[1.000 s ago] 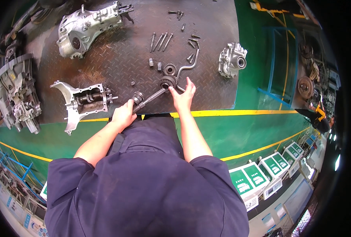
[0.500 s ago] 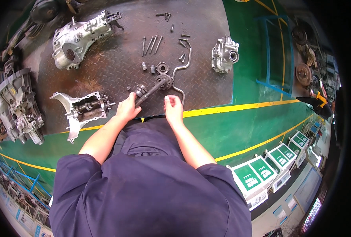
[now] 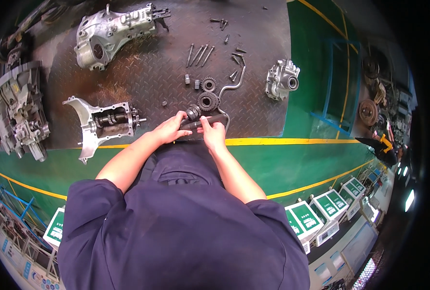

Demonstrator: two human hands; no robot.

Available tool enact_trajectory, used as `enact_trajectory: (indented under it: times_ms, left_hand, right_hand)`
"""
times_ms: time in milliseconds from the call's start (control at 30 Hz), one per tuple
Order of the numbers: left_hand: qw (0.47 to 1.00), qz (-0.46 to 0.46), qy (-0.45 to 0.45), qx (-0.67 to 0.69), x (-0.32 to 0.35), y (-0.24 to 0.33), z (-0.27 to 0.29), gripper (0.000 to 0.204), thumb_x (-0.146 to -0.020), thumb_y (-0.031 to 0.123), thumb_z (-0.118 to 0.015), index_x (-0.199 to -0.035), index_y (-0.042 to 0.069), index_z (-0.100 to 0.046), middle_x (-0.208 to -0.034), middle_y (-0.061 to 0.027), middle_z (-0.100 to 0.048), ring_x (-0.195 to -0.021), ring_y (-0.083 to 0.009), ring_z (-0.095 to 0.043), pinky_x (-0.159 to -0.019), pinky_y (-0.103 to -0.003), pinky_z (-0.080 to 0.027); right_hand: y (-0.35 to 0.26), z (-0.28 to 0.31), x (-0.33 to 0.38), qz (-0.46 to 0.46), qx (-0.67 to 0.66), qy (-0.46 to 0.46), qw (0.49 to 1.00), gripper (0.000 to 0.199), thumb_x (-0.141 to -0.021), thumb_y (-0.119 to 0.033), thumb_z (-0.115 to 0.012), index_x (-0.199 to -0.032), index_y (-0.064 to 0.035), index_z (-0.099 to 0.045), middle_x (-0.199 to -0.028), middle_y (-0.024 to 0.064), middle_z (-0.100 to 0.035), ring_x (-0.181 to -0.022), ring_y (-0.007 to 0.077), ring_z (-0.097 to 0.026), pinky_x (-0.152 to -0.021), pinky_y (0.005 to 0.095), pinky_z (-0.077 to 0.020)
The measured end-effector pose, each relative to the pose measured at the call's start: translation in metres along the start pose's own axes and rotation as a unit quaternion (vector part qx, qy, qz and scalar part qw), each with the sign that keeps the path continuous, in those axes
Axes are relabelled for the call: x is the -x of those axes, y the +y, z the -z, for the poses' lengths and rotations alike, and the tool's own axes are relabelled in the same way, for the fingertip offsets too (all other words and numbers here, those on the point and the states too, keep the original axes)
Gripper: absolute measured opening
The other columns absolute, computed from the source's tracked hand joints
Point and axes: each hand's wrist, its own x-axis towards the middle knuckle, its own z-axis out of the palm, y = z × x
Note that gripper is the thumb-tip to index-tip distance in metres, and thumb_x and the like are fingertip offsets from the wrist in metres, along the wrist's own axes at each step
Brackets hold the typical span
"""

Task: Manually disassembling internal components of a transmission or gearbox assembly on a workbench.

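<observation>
Silver cast half-housing [image 3: 88, 126], logged well left of the large gear [image 3: 214, 101], my landmark. Continuing rightward on my feed: left hand [image 3: 170, 130], lower left of that gear, grasping the left end of the dark shaft [image 3: 192, 126]; small gear [image 3: 192, 112] at its fingertips, landmark's near-left side. Shaft: just below the landmark. Right hand [image 3: 213, 133], below it, fingers closed around the same shaft. Bent metal tube [image 3: 234, 85], just right; silver housing [image 3: 279, 80], well right.
</observation>
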Motion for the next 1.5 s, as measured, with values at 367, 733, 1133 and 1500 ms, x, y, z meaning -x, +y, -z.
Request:
enact_trajectory:
  times_ms: [367, 733, 1133, 1500]
  left_hand:
    - [0.994, -0.081, -0.020, -0.069, 0.002, -0.028, 0.003, 0.039, -0.096, 0.010, -0.057, -0.136, 0.012, -0.055, -0.118, -0.0150, -0.065, -0.117, -0.0340, -0.059, -0.102, -0.044, -0.047]
    - [0.957, 0.068, -0.004, -0.281, -0.018, 0.008, 0.014, 0.029, -0.091, 0.026, -0.059, -0.114, 0.009, -0.061, -0.099, -0.0171, -0.072, -0.097, -0.0360, -0.069, -0.084, -0.048, -0.054]
    - [0.967, 0.210, 0.067, -0.129, 0.046, 0.035, 0.046, 0.039, -0.091, 0.041, -0.060, -0.107, 0.006, -0.063, -0.097, -0.0224, -0.071, -0.098, -0.0410, -0.068, -0.085, -0.050, -0.053]
    - [0.925, 0.330, 0.176, -0.061, 0.192, -0.037, -0.028, 0.032, -0.090, 0.033, -0.068, -0.093, 0.002, -0.061, -0.088, -0.0236, -0.067, -0.086, -0.0415, -0.067, -0.076, -0.047, -0.050]
  right_hand:
    - [0.019, 0.055, 0.009, -0.031, -0.110, 0.087, 0.990, 0.026, -0.102, -0.021, -0.061, -0.104, 0.0049, -0.066, -0.084, 0.0087, -0.068, -0.068, 0.0132, -0.066, -0.063, 0.0260, -0.0553]
    - [0.049, 0.116, -0.011, -0.062, -0.205, 0.166, 0.963, 0.025, -0.103, -0.022, -0.061, -0.104, 0.0020, -0.064, -0.087, 0.0096, -0.067, -0.071, 0.0166, -0.067, -0.067, 0.0262, -0.0586]
    - [0.061, 0.142, -0.074, -0.233, -0.169, 0.162, 0.944, 0.040, -0.102, -0.038, -0.059, -0.104, 0.0010, -0.063, -0.084, 0.0113, -0.067, -0.066, 0.0196, -0.067, -0.056, 0.0312, -0.0579]
    - [0.063, 0.112, -0.046, 0.325, 0.501, 0.129, 0.792, 0.051, -0.083, -0.024, -0.074, -0.129, -0.0065, -0.058, -0.128, 0.0178, -0.055, -0.122, 0.0354, -0.052, -0.102, 0.0487, -0.0433]
